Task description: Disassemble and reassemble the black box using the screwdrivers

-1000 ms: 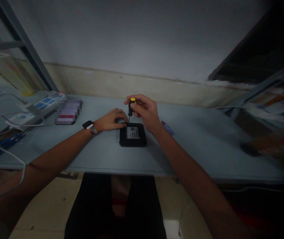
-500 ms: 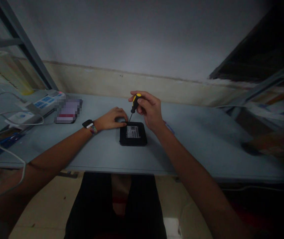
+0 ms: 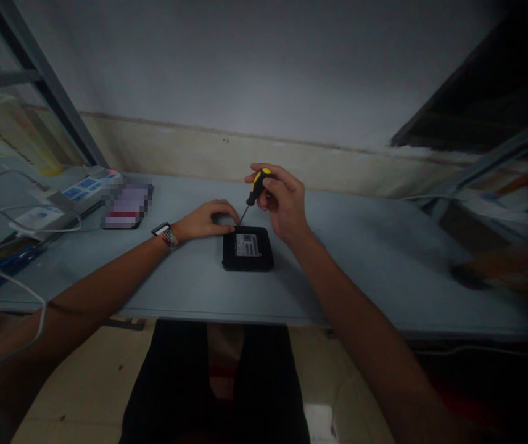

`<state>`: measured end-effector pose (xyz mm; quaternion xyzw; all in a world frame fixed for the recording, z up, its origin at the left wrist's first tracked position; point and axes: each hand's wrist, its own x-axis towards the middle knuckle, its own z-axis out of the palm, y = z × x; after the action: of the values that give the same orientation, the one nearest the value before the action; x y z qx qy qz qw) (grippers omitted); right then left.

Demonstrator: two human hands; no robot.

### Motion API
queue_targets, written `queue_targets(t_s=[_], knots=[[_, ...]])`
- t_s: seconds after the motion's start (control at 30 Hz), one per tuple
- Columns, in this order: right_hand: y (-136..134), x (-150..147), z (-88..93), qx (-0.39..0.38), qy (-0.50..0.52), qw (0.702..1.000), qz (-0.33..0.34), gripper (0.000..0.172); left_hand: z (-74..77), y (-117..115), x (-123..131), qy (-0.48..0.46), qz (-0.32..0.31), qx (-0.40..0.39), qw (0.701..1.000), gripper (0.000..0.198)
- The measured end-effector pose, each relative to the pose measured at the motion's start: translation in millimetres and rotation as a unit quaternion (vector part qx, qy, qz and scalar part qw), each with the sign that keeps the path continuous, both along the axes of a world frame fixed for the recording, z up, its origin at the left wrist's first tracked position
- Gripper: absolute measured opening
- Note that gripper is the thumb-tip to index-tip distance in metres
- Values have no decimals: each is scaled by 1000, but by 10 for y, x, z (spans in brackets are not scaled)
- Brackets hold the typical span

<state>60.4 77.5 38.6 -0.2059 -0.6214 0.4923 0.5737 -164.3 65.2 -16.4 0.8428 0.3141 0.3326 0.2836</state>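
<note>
A flat black box (image 3: 264,250) with a white printed label (image 3: 247,245) lies on the desk in front of me. My left hand (image 3: 206,220) curls at its far left corner, with the thumb on the corner and the fingertips at the far edge. A screwdriver (image 3: 258,185) with a black and yellow handle is gripped by my right hand (image 3: 287,206). Its thin shaft slants down to the left, and the tip meets the box's far edge beside my left fingertips. What exactly the tip touches is too small to make out.
A phone (image 3: 127,205) with a blurred-out screen lies on the left of the desk (image 3: 190,277). Behind it are a white power strip (image 3: 86,188) and a looping white cable (image 3: 18,283). A wall rises behind the desk. Blurred items (image 3: 499,265) stand at the right.
My right hand has shifted slightly right, and the screwdriver's handle leans further to the right. The left hand and the black box have stayed nearly in place.
</note>
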Motion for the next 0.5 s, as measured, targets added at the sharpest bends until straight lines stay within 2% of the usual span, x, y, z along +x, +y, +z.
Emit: queue_targets(t_s=[0.3,0.5], knots=[[8,-16,14,-32,38,999,-2,26,-53,22,16,-54,-7,-22,998,19],[12,-8,11,-35,47,998,-1,24,-46,16,38,-50,4,-30,998,17]])
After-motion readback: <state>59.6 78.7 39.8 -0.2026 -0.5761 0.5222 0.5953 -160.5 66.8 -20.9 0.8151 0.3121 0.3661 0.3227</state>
